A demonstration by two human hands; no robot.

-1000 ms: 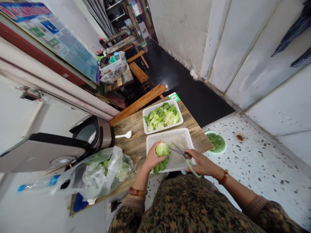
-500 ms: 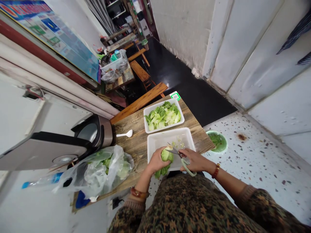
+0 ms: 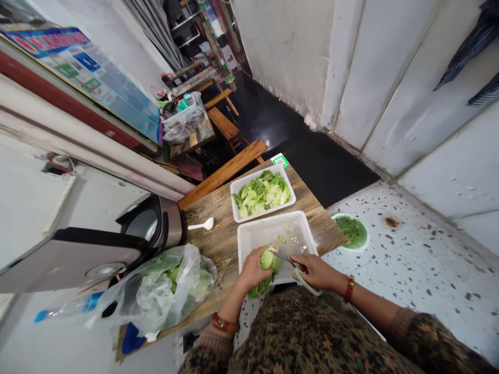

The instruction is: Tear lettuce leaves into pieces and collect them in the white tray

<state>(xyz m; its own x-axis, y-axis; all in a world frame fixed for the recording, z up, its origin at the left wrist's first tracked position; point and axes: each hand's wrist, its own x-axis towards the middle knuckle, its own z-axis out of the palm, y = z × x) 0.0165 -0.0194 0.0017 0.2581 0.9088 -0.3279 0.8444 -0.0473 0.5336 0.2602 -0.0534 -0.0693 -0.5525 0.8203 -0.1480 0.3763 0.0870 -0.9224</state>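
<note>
My left hand (image 3: 253, 269) is closed around a head of lettuce (image 3: 268, 261), its pale stem end up and its leaves hanging down toward me. In my right hand (image 3: 317, 271) is a pair of scissors (image 3: 306, 283) with pale green handles, its blades touching or very close to the stem end. Both hands are over the near side of a white plastic tray (image 3: 249, 234) with small green bits and some wet spots inside. Just beyond it stands a second white tray (image 3: 235, 208) filled with cut lettuce leaves (image 3: 263, 192).
Left on the wooden table (image 3: 222, 244) are a white spoon (image 3: 202, 224), a clear plastic bag (image 3: 187, 280) with greens, and an open-lidded rice cooker (image 3: 169, 223). A bottle (image 3: 70, 306) lies beyond the bag. A green basin (image 3: 353, 231) with leaves stands on the floor at right.
The scissor blades have swung slightly and look closer together at the lettuce stem. My right hand has shifted a little to the right. The whole view has tilted slightly, moving the table lower.
</note>
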